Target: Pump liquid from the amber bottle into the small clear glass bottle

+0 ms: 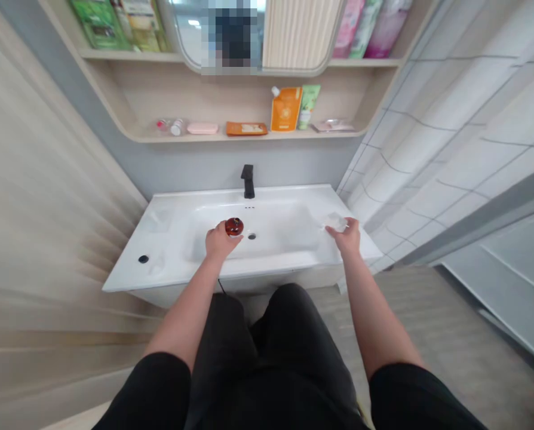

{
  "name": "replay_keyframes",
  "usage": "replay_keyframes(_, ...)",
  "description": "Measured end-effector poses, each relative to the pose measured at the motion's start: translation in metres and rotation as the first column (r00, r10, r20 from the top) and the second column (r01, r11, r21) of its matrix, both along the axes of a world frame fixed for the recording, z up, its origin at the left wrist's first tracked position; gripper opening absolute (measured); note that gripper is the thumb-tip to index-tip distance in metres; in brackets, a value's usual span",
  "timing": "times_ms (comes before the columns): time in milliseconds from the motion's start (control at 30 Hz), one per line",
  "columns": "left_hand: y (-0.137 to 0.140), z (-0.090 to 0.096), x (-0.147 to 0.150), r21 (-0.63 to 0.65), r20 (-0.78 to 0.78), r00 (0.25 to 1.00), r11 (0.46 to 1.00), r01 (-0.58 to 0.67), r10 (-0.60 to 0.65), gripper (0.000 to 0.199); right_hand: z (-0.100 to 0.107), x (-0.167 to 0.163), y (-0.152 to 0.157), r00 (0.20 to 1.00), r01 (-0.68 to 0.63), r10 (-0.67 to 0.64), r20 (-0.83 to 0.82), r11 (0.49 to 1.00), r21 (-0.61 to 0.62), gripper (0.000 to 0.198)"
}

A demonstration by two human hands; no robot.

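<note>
Curling round a dark red container [234, 226], the left hand [219, 242] holds it between thumb and fingers. The right hand [348, 240] pinches a clear piece [336, 221] at its fingertips. Beyond both grips, an orange pouch [286, 110] bears print too blurred to read.

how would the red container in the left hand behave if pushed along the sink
The red container looks rounded, so it might roll if tipped over. Its glossy surface could be slippery in the left hand, especially if wet.

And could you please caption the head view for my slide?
Left hand holds a red container over the white basin; right hand holds a translucent item.
</note>
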State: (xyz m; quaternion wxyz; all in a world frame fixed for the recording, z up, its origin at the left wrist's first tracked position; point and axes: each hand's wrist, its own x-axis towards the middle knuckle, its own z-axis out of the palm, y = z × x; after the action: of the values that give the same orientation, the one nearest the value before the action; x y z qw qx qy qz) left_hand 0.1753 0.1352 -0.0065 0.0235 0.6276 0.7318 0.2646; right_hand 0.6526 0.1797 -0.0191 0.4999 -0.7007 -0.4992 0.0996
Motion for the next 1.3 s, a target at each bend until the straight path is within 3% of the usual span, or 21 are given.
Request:
replay_keyframes(200, 0.001, -0.002, -0.001, 0.016, -0.01, 1.0, 1.0, -0.005, 0.005, 0.07, -0.009, 0.03, -0.009, 0.974, 0.22, -0.221, -0.051, 0.975, -0.032, 0.084)
replay_keyframes(467, -0.002, 0.002, 0.003, 0.015, 0.035, 0.999, 0.999, -0.031, 0.03, 0.076, -0.012, 0.027, -0.008, 0.969, 0.236, -0.238, -0.063, 0.971, -0.045, 0.088)
replay_keyframes(533, -0.007, 0.011, 0.005, 0.013, 0.088, 0.996, 1.0, -0.028, 0.027, 0.077, -0.004, 0.025, -0.013, 0.972, 0.233, -0.232, -0.031, 0.972, 0.026, 0.089)
replay_keyframes(633, -0.021, 0.033, 0.011, 0.021, 0.198, 0.98, 1.0, -0.014, 0.009, 0.076, 0.013, 0.011, -0.033, 0.972, 0.203, -0.224, 0.065, 0.951, 0.235, 0.087)
replay_keyframes(733, -0.046, 0.058, 0.024, 0.108, 0.282, 0.957, 0.993, 0.042, -0.071, 0.076, 0.029, -0.032, -0.066, 0.991, -0.003, -0.038, 0.131, 0.954, 0.299, 0.062)
replay_keyframes(800, -0.067, 0.071, 0.038, 0.184, 0.345, 0.925, 0.978, 0.097, -0.156, 0.073, 0.037, -0.077, -0.092, 0.952, -0.295, 0.269, 0.143, 0.932, 0.21, 0.049)
replay_keyframes(833, -0.078, 0.076, 0.047, 0.211, 0.382, 0.904, 0.97, 0.119, -0.194, 0.071, 0.04, -0.103, -0.105, 0.89, -0.454, 0.439, 0.123, 0.876, 0.163, 0.053)
replay_keyframes(900, -0.1, 0.083, 0.065, 0.254, 0.444, 0.859, 0.956, 0.15, -0.253, 0.066, 0.045, -0.154, -0.127, 0.706, -0.705, 0.707, 0.029, 0.698, 0.125, 0.083)
replay_keyframes(967, -0.121, 0.085, 0.084, 0.275, 0.476, 0.831, 0.946, 0.17, -0.287, 0.063, 0.048, -0.195, -0.144, 0.558, -0.812, 0.825, -0.085, 0.564, 0.151, 0.104)
replay_keyframes(1000, -0.13, 0.084, 0.091, 0.278, 0.483, 0.825, 0.945, 0.173, -0.293, 0.063, 0.048, -0.21, -0.15, 0.524, -0.826, 0.842, -0.133, 0.54, 0.163, 0.106)
replay_keyframes(1100, -0.15, 0.077, 0.098, 0.261, 0.504, 0.792, 0.935, 0.24, -0.344, 0.072, 0.043, -0.229, -0.163, 0.516, -0.811, 0.825, -0.23, 0.557, 0.177, 0.087)
replay_keyframes(1200, -0.16, 0.064, 0.067, 0.208, 0.545, 0.733, 0.912, 0.352, -0.407, 0.078, 0.034, -0.225, -0.172, 0.565, -0.786, 0.788, -0.244, 0.604, 0.133, 0.08)
replay_keyframes(1233, -0.161, 0.059, 0.046, 0.181, 0.543, 0.748, 0.923, 0.34, -0.382, 0.071, 0.031, -0.222, -0.176, 0.59, -0.773, 0.771, -0.242, 0.625, 0.109, 0.082)
replay_keyframes(1300, -0.163, 0.051, -0.007, 0.16, 0.444, 0.869, 0.973, 0.164, -0.219, 0.042, 0.024, -0.215, -0.183, 0.637, -0.741, 0.731, -0.245, 0.668, 0.065, 0.087)
